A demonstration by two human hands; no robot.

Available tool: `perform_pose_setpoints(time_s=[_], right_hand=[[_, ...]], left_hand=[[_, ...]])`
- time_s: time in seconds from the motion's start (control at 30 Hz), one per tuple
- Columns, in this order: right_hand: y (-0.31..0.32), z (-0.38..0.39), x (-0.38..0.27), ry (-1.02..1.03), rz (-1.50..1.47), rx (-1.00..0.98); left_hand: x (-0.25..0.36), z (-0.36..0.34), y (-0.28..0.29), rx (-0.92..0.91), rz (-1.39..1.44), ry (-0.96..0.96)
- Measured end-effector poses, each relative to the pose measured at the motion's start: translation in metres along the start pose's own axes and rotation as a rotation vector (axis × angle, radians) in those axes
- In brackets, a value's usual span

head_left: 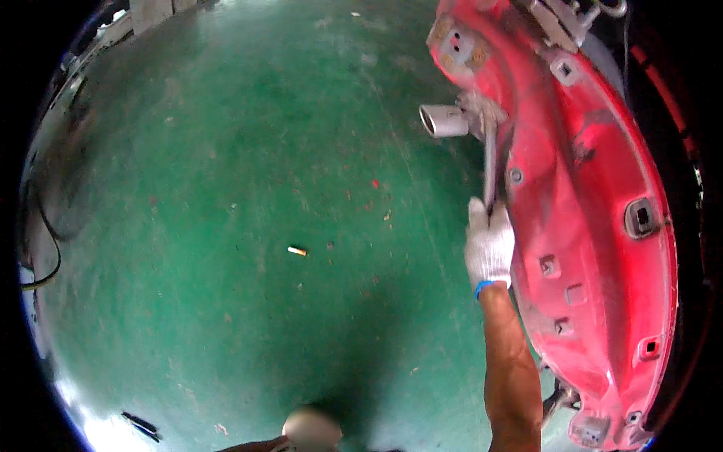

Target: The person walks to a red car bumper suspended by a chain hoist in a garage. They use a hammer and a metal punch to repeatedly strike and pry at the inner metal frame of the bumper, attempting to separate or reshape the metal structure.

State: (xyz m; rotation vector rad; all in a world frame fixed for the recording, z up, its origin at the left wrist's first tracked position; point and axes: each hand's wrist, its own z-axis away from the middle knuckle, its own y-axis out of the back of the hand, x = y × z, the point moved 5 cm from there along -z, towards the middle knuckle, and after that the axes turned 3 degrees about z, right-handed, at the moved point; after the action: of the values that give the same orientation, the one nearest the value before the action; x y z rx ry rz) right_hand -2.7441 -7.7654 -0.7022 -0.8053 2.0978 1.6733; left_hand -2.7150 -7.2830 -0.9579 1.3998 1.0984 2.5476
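Gripping grey tool [490, 158] in right hand [490, 252], can't tell fingers on left hand [311, 431]; could gouge red panel [584, 233] through loose grip.

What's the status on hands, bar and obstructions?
Right hand at grey bar, grip unclear. Left hand blurred, lower edge. Red panel right of bar. No obstruction visible.

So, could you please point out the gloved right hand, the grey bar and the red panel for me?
Gloved right hand [489, 247]: head view, on the back of the glove.
Grey bar [490, 164]: head view, on its shaft above the glove.
Red panel [584, 248]: head view, on its painted middle.
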Motion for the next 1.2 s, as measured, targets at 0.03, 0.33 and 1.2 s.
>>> perform_pose_setpoints(time_s=[0.03, 0.33, 1.2], right_hand=[[-0.006, -0.004, -0.004, -0.004, -0.070, -0.043], [0.011, -0.010, 0.052, -0.220, -0.003, -0.153], [-0.011, 0.163, 0.194, -0.444, 0.236, -0.688]], left_hand=[[-0.004, -0.003, 0.004, 0.007, -0.003, -0.011], [0.004, -0.001, 0.001, 0.023, 0.009, -0.028], [-0.006, -0.023, 0.036, 0.087, -0.023, 0.048]])
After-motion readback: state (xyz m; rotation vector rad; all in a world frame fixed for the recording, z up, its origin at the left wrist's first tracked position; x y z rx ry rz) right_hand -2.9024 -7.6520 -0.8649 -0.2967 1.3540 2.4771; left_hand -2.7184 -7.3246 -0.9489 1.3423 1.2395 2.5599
